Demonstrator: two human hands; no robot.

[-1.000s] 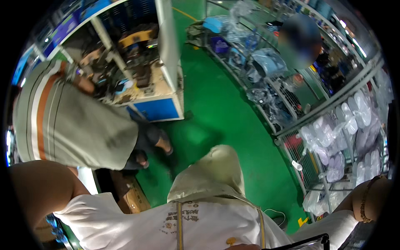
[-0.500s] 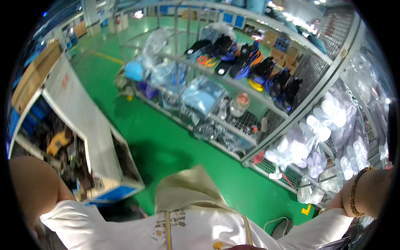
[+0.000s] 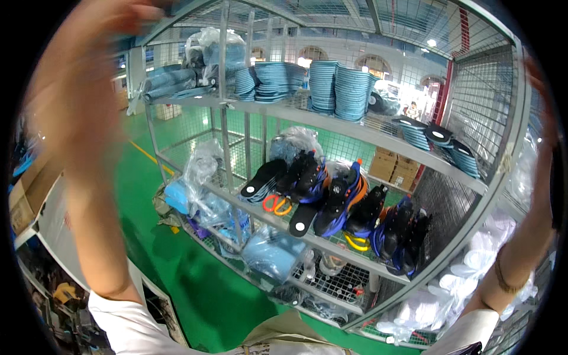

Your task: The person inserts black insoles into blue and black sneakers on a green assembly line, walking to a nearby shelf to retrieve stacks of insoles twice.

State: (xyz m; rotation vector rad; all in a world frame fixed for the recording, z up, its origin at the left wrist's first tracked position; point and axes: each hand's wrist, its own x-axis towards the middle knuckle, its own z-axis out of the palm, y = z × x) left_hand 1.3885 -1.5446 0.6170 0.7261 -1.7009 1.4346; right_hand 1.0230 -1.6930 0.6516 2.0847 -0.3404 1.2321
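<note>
Blur on the left hand (image 3: 86,80) and the dark rim by the right hand (image 3: 541,109) mean I cannot tell whether fingers are apart or together. Stacked blue insoles (image 3: 322,86) top the rack's (image 3: 500,177) upper shelf (image 3: 284,110), black shoes (image 3: 337,192) below; handling them looks not yet begun.

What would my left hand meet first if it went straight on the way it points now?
Your left hand would likely meet the grey metal top rail first, though blur leaves its exact aim and depth unclear.

White sleeves (image 3: 121,322), seemingly beaded bracelet (image 3: 504,282).
</note>
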